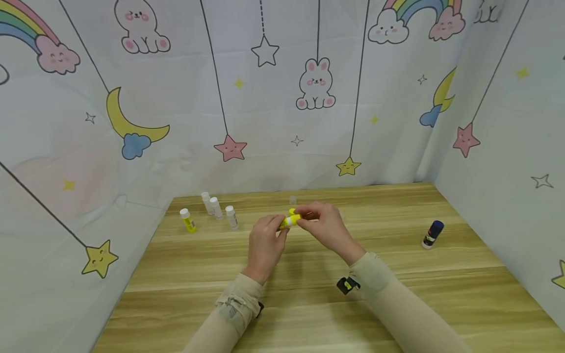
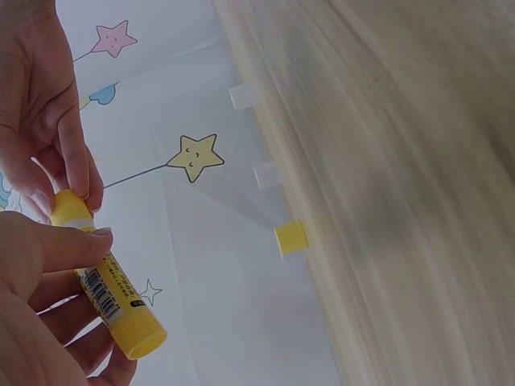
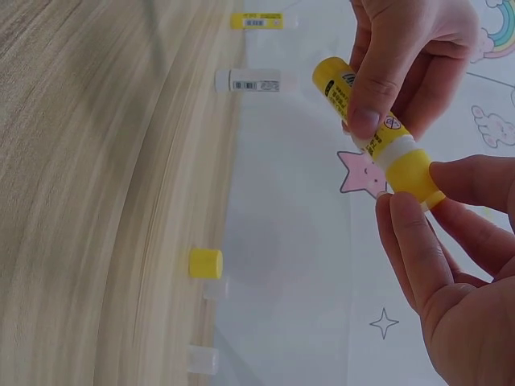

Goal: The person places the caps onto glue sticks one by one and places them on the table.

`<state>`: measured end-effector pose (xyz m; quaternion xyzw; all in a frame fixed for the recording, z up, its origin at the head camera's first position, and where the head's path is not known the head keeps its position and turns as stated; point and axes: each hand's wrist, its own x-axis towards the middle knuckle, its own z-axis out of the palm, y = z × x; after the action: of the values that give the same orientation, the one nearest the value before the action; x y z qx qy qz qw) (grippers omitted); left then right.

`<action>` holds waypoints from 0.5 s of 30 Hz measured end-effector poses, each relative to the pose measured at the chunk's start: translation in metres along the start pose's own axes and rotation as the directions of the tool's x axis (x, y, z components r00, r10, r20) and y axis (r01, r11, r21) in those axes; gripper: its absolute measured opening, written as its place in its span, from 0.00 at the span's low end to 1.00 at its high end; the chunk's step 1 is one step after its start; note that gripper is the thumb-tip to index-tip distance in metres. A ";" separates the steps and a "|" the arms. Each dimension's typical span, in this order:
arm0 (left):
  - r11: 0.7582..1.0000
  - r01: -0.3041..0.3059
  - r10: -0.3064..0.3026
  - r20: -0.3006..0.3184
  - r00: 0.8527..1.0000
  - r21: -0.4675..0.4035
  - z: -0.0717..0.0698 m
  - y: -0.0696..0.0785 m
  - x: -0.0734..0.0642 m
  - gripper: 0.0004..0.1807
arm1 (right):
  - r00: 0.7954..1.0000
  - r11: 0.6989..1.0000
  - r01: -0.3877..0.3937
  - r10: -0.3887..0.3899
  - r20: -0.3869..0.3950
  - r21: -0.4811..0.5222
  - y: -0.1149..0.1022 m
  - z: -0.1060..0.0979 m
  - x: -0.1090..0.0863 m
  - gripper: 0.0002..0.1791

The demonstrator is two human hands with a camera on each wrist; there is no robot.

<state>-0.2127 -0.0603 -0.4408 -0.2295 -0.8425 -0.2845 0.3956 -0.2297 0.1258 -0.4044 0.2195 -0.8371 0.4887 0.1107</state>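
A yellow glue stick (image 1: 289, 222) is held above the middle of the table, slanting between both hands. My left hand (image 1: 266, 240) grips its printed body, thumb along one side; the barcode label (image 2: 103, 293) shows in the left wrist view. At the other end, the fingertips of my right hand (image 1: 328, 228) pinch the yellow cap (image 3: 413, 175). A white collar (image 3: 394, 150) is visible between body and cap. Beyond the hands, a loose yellow cap (image 3: 205, 263) stands on the table, with translucent caps (image 3: 203, 359) near it.
At the back left stand white glue sticks (image 1: 231, 217) and a yellow glue stick (image 1: 188, 220) with a white top. A dark-blue-capped glue stick (image 1: 432, 234) is at the right. Patterned cloth walls (image 1: 273, 113) border the wooden table (image 1: 309, 314).
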 end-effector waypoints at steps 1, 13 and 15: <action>1.000 -0.002 0.002 -0.001 1.000 0.000 0.000 0.000 0.000 0.15 | 1.000 1.000 -0.002 0.002 0.001 0.003 0.000 0.000 0.000 0.13; 1.000 -0.011 0.011 0.010 1.000 0.009 0.002 0.001 -0.002 0.15 | 1.000 1.000 -0.017 0.017 0.001 0.007 0.002 0.001 -0.003 0.11; 1.000 -0.013 0.013 0.009 1.000 0.009 0.002 0.001 -0.002 0.15 | 1.000 1.000 -0.020 0.020 0.000 0.005 0.002 0.000 -0.002 0.11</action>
<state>-0.2124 -0.0580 -0.4430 -0.2344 -0.8440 -0.2771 0.3949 -0.2287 0.1271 -0.4075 0.2115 -0.8381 0.4918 0.1052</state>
